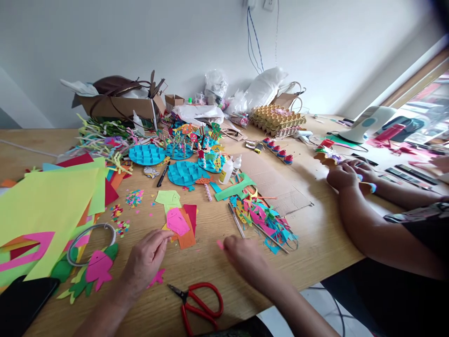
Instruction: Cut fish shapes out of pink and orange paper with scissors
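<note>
My left hand (150, 250) is closed in a pinch at the lower edge of a pink paper piece (177, 222); what its fingertips hold is too small to make out. That pink piece, with a drawn outline, lies over orange paper (186, 239) and beside a light green piece (168, 197). My right hand (242, 252) is closed on a small pink paper scrap (220, 244) just above the wooden table. Red-handled scissors (199, 302) lie partly open between my forearms. A pink paper fish (99, 267) rests on green ones at the left, near a tape roll (91, 244).
Paper scraps (268, 222) and a cardboard sheet (273, 182) lie right of centre. Blue decorated discs (187, 173) and glue bottles (226, 171) stand behind. Coloured sheets (59, 192) cover the left. Another person's hands (345, 175) work at the right.
</note>
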Demonstrator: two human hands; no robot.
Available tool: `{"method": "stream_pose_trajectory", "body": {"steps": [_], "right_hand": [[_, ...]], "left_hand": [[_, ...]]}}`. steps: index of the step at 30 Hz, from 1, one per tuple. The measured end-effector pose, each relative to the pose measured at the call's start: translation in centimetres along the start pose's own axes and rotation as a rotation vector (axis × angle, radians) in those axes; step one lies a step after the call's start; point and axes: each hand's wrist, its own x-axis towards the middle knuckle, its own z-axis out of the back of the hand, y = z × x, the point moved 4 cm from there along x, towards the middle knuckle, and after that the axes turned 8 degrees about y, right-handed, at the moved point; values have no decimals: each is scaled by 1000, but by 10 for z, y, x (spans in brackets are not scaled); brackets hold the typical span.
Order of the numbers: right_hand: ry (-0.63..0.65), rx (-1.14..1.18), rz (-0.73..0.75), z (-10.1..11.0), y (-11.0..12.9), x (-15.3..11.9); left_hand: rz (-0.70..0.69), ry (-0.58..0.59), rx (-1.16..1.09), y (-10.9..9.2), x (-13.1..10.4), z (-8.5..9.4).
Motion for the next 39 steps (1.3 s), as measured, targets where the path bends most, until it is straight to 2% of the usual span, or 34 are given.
{"method": "stream_pose_trajectory", "body": {"steps": [3, 6, 9, 11, 14, 16, 18, 21, 23, 24, 27, 32, 34, 39], "right_hand": [[-66, -15, -257, 20, -50, -3], [-89, -23, -408, 31, -90, -9], [-79, -12, -457, 30, -111, -12], [-109, -2, -473, 31, -114, -12], [-176, 19, -464, 37, -100, -12], [-197, 50, -396, 41, -73, -13], [-162, 136, -192, 40, -33, -13], [36, 132, 268, 21, 36, -17], [169, 17, 424, 1, 66, -20], [176, -25, 449, -7, 74, -19], [127, -90, 411, -19, 83, -15], [175, -179, 318, -17, 90, -12], [198, -155, 252, -16, 89, -11], [129, -10, 53, -13, 63, -7]], "left_hand": [[4, -2, -1, 1, 0, 1], [5, -13, -9, 2, -1, 2], [17, -24, -6, 3, 0, 4], [28, -37, 5, 4, 0, 5], [47, -63, 20, 4, 0, 6], [57, -65, 16, 4, 0, 5], [66, -51, -1, 4, -1, 4], [96, -47, -22, 5, -3, 4], [125, -56, -10, 6, -3, 7], [145, -48, 4, 7, -3, 8], [237, 66, 53, 11, 1, 11], [314, 458, 58, 14, 21, 8], [309, 561, 59, 18, 31, 5], [283, 623, 63, 36, 46, -11]]}}
